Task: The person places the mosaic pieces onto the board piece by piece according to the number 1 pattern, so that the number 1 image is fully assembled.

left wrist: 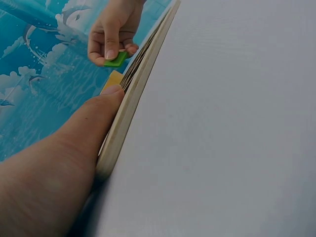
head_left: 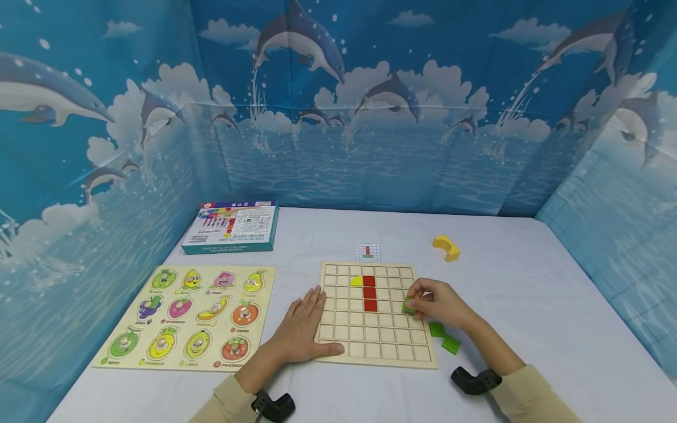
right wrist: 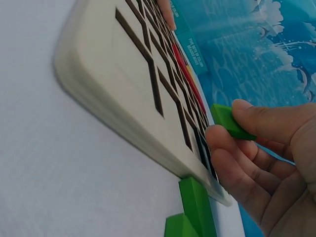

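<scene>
My right hand (head_left: pixel 441 302) pinched a green tile (head_left: pixel 408 306) in a narrow grip, just above the grid board's (head_left: pixel 378 352) right side. My left hand (head_left: pixel 304 329) lay flat, fingers straight, on the board's left edge, on the table (head_left: pixel 529 294).

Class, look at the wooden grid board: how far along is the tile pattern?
Done: three red tiles stand in one column on the grid board, with a yellow piece beside the top one. In hand: the right hand pinches a green tile over the board's right side, while the left hand presses flat on the left edge. Left: two green tiles wait on the table; most cells are empty.
</scene>
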A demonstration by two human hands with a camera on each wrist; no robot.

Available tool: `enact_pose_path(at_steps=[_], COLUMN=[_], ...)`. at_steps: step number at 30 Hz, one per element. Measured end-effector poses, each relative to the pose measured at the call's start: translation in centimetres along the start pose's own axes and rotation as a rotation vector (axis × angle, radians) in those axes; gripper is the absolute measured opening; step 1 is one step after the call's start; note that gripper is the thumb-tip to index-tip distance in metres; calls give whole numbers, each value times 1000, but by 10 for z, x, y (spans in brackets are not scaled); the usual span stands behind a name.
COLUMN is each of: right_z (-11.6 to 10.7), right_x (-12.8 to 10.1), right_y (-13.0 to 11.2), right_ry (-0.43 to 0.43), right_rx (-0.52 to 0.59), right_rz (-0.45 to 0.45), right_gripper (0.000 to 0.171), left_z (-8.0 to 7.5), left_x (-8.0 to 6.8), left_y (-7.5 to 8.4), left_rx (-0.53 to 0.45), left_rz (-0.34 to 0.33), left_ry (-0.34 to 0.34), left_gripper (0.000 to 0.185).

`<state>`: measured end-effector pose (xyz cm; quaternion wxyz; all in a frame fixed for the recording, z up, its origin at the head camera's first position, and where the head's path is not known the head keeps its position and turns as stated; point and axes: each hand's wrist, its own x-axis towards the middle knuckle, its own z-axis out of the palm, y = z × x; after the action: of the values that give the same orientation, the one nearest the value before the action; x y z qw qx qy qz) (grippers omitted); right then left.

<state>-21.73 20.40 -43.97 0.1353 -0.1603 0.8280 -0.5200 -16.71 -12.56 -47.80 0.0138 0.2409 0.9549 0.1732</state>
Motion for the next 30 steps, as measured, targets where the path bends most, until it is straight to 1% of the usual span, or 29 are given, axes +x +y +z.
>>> enact_pose_path(at_steps=[4, 16, 19, 26, 28, 30], right_z=[5, 21, 25, 33, 35, 37], right_x=[3, 11, 12, 6, 7, 11], right_y=[-4, -14, -15, -43, -43, -38], right_ry=[-20, -70, -84, -111, -120, -130], right_rx=[17, -34, -20, -4, 0, 5], right_rz=[-15, -60, -70, -75, -80, -80], right_gripper=[17, 20, 18, 11, 11, 11], left_z=[0, -1, -2, -2, -1, -1], left_x=[0, -1, 0, 0, 0, 0], left_y=[0, 1, 1, 1, 1, 1], left_rx=[-2, -2, 1, 5, 7, 9], left_rz=[-1, 7, 10, 6, 8, 9], left_ry=[2, 12, 14, 12, 16, 19], left_gripper=[116, 115, 115, 115, 115, 115])
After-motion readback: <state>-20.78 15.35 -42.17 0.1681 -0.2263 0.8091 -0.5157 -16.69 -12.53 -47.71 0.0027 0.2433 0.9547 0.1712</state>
